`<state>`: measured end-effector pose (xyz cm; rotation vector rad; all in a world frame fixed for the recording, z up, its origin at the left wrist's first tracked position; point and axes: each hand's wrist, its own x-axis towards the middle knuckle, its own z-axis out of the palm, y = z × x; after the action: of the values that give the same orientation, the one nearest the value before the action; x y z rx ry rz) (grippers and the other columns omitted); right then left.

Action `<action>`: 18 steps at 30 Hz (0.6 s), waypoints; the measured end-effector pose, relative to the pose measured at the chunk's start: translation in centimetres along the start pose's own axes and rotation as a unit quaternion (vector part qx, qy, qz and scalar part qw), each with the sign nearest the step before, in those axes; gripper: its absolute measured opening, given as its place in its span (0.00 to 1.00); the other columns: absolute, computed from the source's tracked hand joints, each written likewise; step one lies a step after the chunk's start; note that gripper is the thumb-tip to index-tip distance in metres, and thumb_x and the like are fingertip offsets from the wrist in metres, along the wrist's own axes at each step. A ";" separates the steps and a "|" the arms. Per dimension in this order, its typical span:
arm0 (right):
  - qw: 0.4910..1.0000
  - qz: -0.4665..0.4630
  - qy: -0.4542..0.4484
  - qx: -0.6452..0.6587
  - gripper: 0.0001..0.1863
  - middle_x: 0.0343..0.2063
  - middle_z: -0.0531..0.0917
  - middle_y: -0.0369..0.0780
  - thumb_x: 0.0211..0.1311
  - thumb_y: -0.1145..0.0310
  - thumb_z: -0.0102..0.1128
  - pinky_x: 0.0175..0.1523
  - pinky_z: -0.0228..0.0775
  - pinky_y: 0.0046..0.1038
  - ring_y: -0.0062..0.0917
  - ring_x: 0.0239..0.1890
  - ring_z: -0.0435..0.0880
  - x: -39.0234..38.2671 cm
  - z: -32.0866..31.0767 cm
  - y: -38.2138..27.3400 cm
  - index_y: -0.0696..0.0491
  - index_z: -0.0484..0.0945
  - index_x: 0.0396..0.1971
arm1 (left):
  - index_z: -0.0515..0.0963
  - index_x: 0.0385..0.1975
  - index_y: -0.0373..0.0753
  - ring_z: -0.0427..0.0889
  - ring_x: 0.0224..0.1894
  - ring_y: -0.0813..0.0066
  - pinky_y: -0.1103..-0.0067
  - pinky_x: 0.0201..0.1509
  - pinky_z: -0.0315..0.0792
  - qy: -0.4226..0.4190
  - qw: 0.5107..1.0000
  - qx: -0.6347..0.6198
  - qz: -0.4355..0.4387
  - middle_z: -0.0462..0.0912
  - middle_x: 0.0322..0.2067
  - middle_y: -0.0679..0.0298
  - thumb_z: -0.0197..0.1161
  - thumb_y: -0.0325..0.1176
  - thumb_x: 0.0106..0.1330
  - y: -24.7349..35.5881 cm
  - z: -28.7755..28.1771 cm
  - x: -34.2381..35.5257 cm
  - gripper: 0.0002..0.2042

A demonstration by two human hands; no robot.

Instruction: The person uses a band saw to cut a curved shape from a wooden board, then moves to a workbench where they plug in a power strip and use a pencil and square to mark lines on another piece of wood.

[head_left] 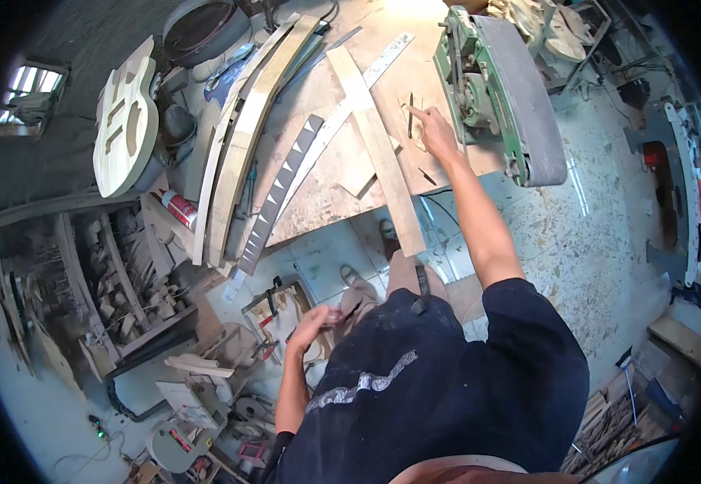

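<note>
My right hand point(433, 131) reaches over the wooden workbench point(318, 211). Its fingertips are at a thin dark pencil-like stick point(410, 121) and seem closed on it, above a small pale wood piece point(417, 139). Lower on the bench lies a second short dark stick point(426, 176). My left hand point(312, 327) hangs beside my trousers, fingers loosely curled and apart, with nothing visible in it. A long pale wood strip point(375, 133) crosses a whitish strip point(318, 169) between my hands and overhangs the front edge. Left of it rests a dark fingerboard with pale triangular inlays point(282, 189).
A green belt sander point(520, 101) stands at the bench's right end. Curved wood strips point(246, 141), a pale guitar body point(127, 121) and a red-white bottle point(179, 208) are at left. Wood offcuts point(129, 298) fill a rack lower left; a machine point(177, 444) stands below.
</note>
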<state>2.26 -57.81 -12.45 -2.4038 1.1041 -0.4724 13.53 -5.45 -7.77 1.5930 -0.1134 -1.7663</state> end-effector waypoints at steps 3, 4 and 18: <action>0.999 0.015 -0.025 -0.044 0.22 0.41 0.75 0.46 0.62 0.75 0.48 0.51 0.73 0.40 0.43 0.46 0.78 3.0 1.9 1.4 0.39 0.80 0.53 | 0.76 0.45 0.39 0.79 0.37 0.71 0.75 0.41 0.71 0.241 0.969 -0.053 -0.024 0.80 0.37 0.62 0.48 0.64 0.69 -1.5 -3.5 5.1 0.30; 0.997 0.022 -0.032 -0.064 0.21 0.41 0.75 0.46 0.62 0.74 0.49 0.52 0.73 0.39 0.42 0.47 0.78 3.6 2.4 2.1 0.39 0.81 0.51 | 0.76 0.45 0.39 0.79 0.37 0.71 0.75 0.41 0.71 0.241 0.969 -0.053 -0.030 0.80 0.37 0.62 0.48 0.64 0.69 -1.5 -4.0 7.1 0.30; 0.989 -0.096 -0.012 -0.110 0.06 0.35 0.74 0.44 0.61 0.72 0.56 0.43 0.69 0.42 0.40 0.42 0.75 3.8 2.9 4.8 0.56 0.71 0.36 | 0.74 0.60 0.49 0.77 0.59 0.69 0.54 0.65 0.62 0.160 0.684 0.559 -0.441 0.76 0.59 0.64 0.50 0.51 0.67 16.1 -4.9 22.7 0.25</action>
<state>3.02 -62.73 -16.99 -2.7177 0.9631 -0.3996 26.32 -27.93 -19.09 3.2635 -0.3497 -2.1867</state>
